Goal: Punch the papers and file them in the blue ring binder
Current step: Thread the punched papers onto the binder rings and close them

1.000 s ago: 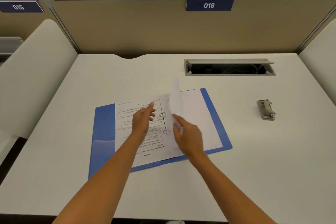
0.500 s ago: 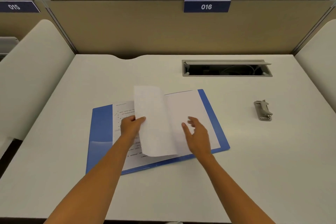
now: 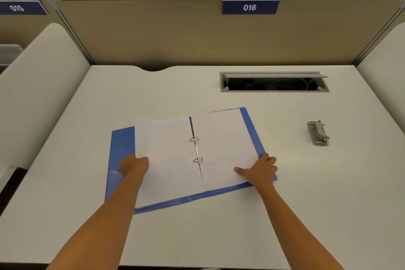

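Binder (image 3: 121,144), blue, open on surface (image 3: 219,226); papers (image 3: 166,160) on rings. Left hand (image 3: 133,165) grips left sheet edge; right hand (image 3: 259,171) rests flat, fingers relaxed, on right page.

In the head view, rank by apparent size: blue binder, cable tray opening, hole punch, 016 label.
1. blue binder
2. cable tray opening
3. 016 label
4. hole punch

The label sits farther from the camera, so its lead over the punch is unsure.

Head camera, looking forward-down (wide-angle) at desk (image 3: 153,237), close.
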Action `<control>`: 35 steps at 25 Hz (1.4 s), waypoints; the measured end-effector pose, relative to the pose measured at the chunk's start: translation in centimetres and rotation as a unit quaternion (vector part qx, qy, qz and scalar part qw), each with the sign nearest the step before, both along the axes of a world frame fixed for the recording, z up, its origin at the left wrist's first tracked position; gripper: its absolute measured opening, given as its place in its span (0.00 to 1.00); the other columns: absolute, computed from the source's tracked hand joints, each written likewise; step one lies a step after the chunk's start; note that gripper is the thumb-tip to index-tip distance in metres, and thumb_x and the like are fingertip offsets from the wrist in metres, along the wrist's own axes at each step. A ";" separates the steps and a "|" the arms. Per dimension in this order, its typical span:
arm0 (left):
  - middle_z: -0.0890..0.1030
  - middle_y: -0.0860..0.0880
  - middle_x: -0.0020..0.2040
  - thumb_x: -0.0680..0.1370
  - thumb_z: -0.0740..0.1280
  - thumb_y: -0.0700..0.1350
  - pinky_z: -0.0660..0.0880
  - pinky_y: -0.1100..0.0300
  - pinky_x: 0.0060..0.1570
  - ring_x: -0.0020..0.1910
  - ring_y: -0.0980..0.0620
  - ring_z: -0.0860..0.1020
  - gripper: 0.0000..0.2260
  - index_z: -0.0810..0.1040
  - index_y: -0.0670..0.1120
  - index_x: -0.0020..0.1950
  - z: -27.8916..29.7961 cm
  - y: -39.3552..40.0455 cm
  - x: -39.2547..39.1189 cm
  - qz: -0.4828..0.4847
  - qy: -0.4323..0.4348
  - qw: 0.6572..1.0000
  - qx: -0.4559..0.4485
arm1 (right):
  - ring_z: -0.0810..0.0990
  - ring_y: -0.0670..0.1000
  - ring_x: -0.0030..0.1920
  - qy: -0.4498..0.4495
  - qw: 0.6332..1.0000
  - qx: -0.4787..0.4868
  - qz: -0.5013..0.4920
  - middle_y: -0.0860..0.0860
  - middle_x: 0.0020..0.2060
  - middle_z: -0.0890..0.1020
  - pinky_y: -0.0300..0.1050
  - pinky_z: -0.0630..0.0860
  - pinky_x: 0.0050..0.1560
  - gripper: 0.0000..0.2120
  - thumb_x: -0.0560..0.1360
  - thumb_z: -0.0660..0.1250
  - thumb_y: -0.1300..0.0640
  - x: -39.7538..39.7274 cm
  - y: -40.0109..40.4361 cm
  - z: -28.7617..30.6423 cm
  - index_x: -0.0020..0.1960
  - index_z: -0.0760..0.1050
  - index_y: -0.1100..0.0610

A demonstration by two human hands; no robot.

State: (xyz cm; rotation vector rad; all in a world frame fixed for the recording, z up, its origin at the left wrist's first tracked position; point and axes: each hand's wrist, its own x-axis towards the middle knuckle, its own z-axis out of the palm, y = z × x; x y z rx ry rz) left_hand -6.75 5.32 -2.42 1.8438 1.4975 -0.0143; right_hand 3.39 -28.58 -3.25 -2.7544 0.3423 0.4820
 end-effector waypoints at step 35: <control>0.68 0.37 0.69 0.65 0.75 0.65 0.65 0.46 0.66 0.68 0.39 0.66 0.44 0.67 0.38 0.69 2.5 -2.1 0.5 0.033 0.082 0.995 -0.051 | 0.73 0.56 0.67 0.154 0.836 0.377 0.367 0.55 0.69 0.72 0.49 0.70 0.66 0.25 0.80 0.61 0.59 -12.6 18.2 3.2 0.74 0.58 0.52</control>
